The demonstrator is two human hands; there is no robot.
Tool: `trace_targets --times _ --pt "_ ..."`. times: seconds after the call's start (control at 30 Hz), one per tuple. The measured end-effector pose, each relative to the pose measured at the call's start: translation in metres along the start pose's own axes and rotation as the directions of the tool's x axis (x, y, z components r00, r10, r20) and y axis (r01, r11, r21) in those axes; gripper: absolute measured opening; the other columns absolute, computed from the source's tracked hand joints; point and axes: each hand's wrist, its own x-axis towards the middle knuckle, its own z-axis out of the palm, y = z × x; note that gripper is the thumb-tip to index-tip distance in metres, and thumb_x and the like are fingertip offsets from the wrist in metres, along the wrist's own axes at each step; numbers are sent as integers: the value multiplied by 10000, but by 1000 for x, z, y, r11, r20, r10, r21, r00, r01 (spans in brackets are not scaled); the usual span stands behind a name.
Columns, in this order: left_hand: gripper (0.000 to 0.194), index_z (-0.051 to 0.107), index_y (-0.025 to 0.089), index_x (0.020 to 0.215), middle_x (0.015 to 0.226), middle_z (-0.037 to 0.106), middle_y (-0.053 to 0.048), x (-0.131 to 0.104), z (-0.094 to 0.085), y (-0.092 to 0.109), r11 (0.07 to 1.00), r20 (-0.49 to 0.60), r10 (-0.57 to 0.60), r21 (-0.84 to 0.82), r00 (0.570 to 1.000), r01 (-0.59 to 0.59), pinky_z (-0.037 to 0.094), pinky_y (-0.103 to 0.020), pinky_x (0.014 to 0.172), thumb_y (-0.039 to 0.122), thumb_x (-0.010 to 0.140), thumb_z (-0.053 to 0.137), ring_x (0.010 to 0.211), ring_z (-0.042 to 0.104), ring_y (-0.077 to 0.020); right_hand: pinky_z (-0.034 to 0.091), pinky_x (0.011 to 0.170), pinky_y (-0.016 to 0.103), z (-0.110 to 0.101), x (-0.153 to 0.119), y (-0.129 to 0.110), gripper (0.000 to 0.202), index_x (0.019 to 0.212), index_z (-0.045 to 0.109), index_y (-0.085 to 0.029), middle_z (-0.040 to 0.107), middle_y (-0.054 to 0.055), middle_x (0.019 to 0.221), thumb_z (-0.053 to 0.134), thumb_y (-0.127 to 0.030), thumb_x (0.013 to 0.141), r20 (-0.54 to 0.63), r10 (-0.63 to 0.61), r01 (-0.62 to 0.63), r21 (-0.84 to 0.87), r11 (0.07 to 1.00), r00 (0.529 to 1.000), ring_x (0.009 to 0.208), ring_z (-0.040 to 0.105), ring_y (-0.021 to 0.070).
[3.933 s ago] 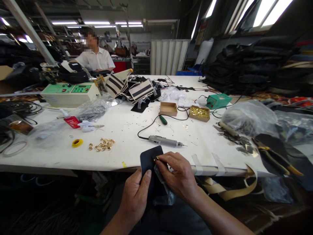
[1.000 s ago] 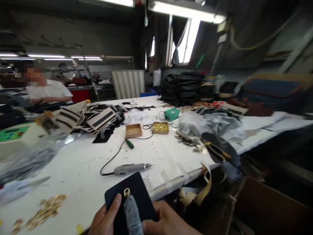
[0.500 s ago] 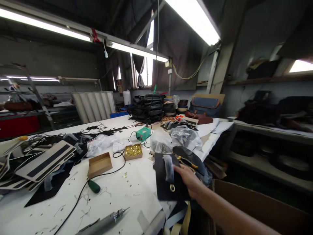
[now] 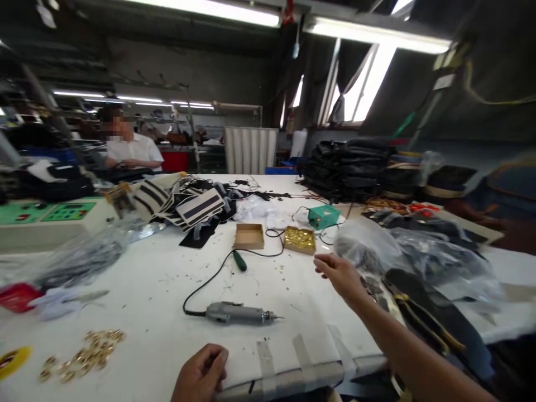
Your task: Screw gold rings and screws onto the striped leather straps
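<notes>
My left hand (image 4: 201,371) rests at the table's front edge, fingers curled in, with nothing visible in it. Stretched over the table, my right hand (image 4: 339,273) has loosely bent, slightly parted fingers and no object showing in them. Just beyond its fingertips stands a small cardboard box (image 4: 300,250) of gold-coloured metal pieces. Between the hands lies a grey electric screwdriver (image 4: 238,312), its bit pointing right. A green-handled tool (image 4: 240,261) lies farther back. Yellow-handled pliers (image 4: 427,321) rest on a dark piece beside my right forearm.
A cardboard tray (image 4: 248,237) and green power box (image 4: 324,216) stand farther back. Gold fittings (image 4: 90,352) lie scattered at left. Striped panels (image 4: 201,209), plastic bags (image 4: 364,240) and stacked black bags (image 4: 347,167) surround the area. A person (image 4: 134,148) sits at far left.
The view has swung left. My right hand has let go of the black panel, which I cannot make out now, and is near the gold pieces. My left hand has come into view.
</notes>
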Motion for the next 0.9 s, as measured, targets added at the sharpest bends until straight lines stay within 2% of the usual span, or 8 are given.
trace_targets --times 0.1,0.23,0.33,0.47,0.57,0.67,0.8,0.9 --pt "540 683 182 823 628 617 1 4 -2 -2 1000 4 2 -26 1000 -2 409 -245 513 720 789 661 565 573 -160 529 662 305 64 -6 11 320 968 793 -172 780 51 795 766 -437 790 228 -3 31 -120 992 974 736 715 212" --pt "367 680 173 815 647 630 -1 4 -6 -3 998 47 25 -53 999 -22 420 -244 550 539 846 666 575 566 -144 540 704 327 136 -5 -1 338 1011 787 -209 804 56 893 676 -497 874 473 -99 257 -284 924 876 798 733 230" --pt "266 702 166 807 654 644 -6 6 -9 -2 995 38 53 -85 998 -50 407 -246 568 423 860 659 578 546 -134 536 720 328 199 -17 -18 294 1006 787 -222 805 56 927 652 -466 911 605 -220 432 -230 872 765 796 725 223" --pt "189 737 152 789 641 654 -13 10 -11 -3 991 15 59 -120 998 -57 395 -251 573 321 834 665 587 548 -139 526 739 301 286 -56 -44 183 969 796 -232 793 45 943 664 -348 919 758 -335 561 -50 826 561 811 707 198" --pt "160 765 142 800 664 684 -27 12 -10 -6 994 4 47 -103 999 -47 394 -252 572 275 805 676 607 567 -149 515 745 278 343 -85 -60 148 986 803 -234 790 37 965 693 -292 904 833 -339 588 19 808 438 822 702 178" --pt "190 778 136 827 707 718 -42 16 -11 -8 997 36 29 -68 999 -27 415 -256 593 307 806 698 647 597 -168 505 750 272 390 -106 -66 171 1028 809 -243 794 28 978 704 -290 901 885 -297 637 -1 771 360 823 703 171" --pt "286 782 134 869 733 739 -63 18 -19 -7 998 134 -6 -59 991 14 470 -270 637 401 849 681 702 648 -203 508 766 276 438 -113 -64 200 1052 814 -259 800 21 988 732 -324 881 893 -262 674 -60 736 365 860 716 184" --pt "272 808 158 914 813 777 -76 19 -31 -9 996 204 -53 -56 978 66 506 -278 664 389 845 681 761 692 -226 521 783 279 458 -88 -64 216 1068 807 -259 798 24 1025 715 -358 900 848 -245 674 -165 720 469 888 722 190"
